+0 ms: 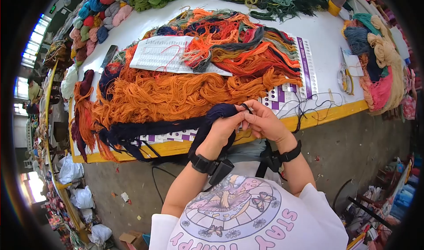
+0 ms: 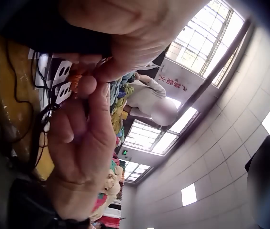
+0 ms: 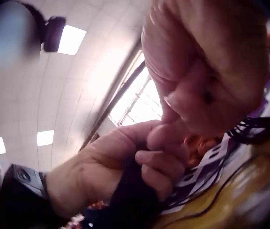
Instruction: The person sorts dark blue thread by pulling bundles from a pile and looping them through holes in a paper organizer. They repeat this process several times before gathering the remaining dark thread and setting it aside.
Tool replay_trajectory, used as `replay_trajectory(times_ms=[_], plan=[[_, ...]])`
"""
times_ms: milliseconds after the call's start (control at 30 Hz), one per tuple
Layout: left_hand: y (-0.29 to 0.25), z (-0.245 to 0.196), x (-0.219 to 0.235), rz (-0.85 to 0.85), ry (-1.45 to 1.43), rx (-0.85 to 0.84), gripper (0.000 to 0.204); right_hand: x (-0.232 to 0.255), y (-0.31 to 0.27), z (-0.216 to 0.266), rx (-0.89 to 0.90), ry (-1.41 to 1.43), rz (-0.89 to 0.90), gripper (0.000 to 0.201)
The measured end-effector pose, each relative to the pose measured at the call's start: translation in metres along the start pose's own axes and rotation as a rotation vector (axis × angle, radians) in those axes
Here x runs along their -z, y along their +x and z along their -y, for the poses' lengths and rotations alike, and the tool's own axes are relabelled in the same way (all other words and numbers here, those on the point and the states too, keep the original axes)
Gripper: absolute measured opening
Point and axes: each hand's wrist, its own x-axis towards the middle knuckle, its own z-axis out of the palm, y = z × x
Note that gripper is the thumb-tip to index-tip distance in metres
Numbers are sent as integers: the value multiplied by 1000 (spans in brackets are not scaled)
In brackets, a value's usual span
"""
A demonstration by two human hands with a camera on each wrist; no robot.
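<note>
A dark navy yarn hank (image 1: 221,111) lies across my left hand (image 1: 228,128), whose fingers grip it close to the table's front edge. My right hand (image 1: 268,123) meets the left one fingertip to fingertip and pinches a dark strand (image 1: 246,108) of the yarn. In the right wrist view the hank (image 3: 134,198) passes through the curled fingers of the left hand (image 3: 89,167). The left wrist view has the right hand (image 2: 85,143) with thumb and fingertips drawn together. Beside the hands are the thick orange yarn (image 1: 176,93) and more navy yarn (image 1: 150,128) along the edge.
A printed sheet (image 1: 154,53) lies on the yarn. White and purple punched cards (image 1: 305,66) sit under the yarn ends. Loose black threads (image 1: 304,108) trail over the yellow table edge (image 1: 338,113). Scissors (image 1: 345,80) and piled hanks (image 1: 380,64) are at the right.
</note>
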Motion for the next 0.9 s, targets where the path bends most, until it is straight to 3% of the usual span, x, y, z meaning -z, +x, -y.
replay_trajectory(times_ms=[67,100,167,200,267,333,467,567,667,700,800,900], plan=[[2,5,2,-46,59,47,12,-1,-2,9,-5,-254,-112,27],[4,12,3,-131,244,-107,13,-3,9,-3,285,-411,-268,21],[4,26,1,-292,610,-418,14,10,7,-10,278,-816,-303,17],[3,27,-1,-353,729,-478,15,11,7,-6,274,-1022,-313,15],[3,26,-1,-482,968,-599,17,9,10,-5,293,-987,-389,12],[6,28,2,-440,893,-428,18,12,13,-8,370,-1013,-440,14],[15,16,-8,-308,957,-125,19,14,12,-8,287,-908,-477,16],[12,16,-5,-322,1074,-269,20,10,11,-3,191,-815,-508,17],[1,11,2,-317,890,-361,17,7,13,-8,153,-778,-538,18],[-1,1,-1,-299,613,57,16,5,14,-9,180,-806,-546,18],[4,-1,0,-309,70,188,14,4,16,-10,190,-818,-538,17],[9,7,3,-222,93,182,15,6,14,-8,234,-820,-472,16]])
